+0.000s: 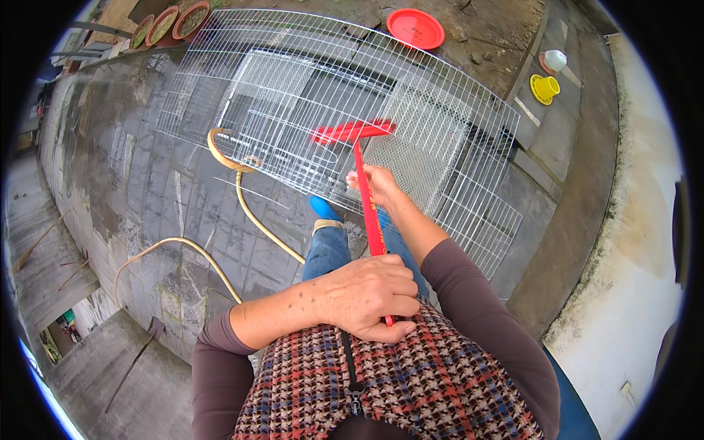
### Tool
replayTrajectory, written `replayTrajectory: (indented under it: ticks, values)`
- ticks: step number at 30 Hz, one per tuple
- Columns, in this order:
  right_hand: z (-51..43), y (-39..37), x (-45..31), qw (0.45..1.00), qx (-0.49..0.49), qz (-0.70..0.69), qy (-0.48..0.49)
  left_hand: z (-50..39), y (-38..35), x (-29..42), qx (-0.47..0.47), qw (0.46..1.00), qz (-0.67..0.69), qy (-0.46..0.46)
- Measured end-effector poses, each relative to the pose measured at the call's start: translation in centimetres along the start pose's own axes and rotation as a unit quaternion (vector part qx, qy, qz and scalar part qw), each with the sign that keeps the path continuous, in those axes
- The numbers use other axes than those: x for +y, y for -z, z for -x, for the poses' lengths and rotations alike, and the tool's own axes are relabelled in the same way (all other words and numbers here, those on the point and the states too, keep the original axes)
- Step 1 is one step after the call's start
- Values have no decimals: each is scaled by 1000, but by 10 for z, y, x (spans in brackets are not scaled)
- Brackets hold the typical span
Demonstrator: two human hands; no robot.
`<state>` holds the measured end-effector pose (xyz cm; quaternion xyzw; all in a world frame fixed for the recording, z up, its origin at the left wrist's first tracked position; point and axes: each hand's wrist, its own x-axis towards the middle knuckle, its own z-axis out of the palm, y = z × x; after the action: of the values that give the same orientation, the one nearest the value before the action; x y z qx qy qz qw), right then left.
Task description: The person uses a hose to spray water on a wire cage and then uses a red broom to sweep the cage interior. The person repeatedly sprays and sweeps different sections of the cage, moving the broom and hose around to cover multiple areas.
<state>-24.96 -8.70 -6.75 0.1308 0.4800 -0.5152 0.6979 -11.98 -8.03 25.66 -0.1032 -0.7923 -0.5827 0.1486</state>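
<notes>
My left hand [374, 297] is closed around the lower end of the handle of a red long-handled brush [371, 220], close to my checked vest. Farther up the handle, my right hand [379, 184] holds it more loosely, with fingertips showing on its left side. The brush head [352, 132] lies across a wire cage [275, 118], near its middle. Pale plastic mesh panels [423, 132] show through the wires. The bristles are blurred. A beige hose [258, 220] runs from beside my legs to the cage's near left side and loops there.
A red plastic basin [416, 28] sits on soil beyond the cage. Terracotta pots [163, 26] stand at far left. On the right are a yellow feeder [545, 88], a white plastic container [554, 60] and a white wall [632, 220]. A long-handled tool [132, 368] lies lower left.
</notes>
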Motion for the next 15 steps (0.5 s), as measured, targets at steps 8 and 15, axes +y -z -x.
replayTrajectory:
  ticks: [8, 15]
  values:
    - [-51, 16, 30, 994, 7, 95, -52, 29, -60, -64, -13, 993, -1, 114]
    - [-126, 42, 27, 986, 34, 165, 8, 61, -124, -113, 363, 773, 222, 470]
